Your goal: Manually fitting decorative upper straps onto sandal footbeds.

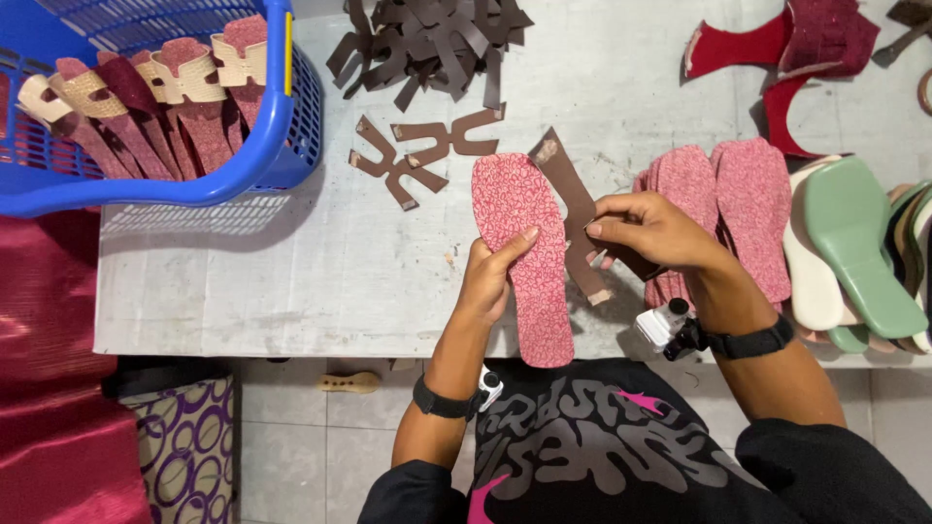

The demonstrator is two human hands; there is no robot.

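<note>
L hand [490,281] grip clamps pink insole [522,254]; R hand [649,231] pinches brown strap [573,215] (blue basket [282,126] w/ strapped insoles [155,97]).

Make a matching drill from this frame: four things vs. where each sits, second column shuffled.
Things:
1. pink insole
2. brown strap piece
3. blue basket
4. green soles

Places:
A. far right table edge
B. left hand
C. top left corner of the table
D. right hand

Pairs: 1-B, 2-D, 3-C, 4-A
</note>
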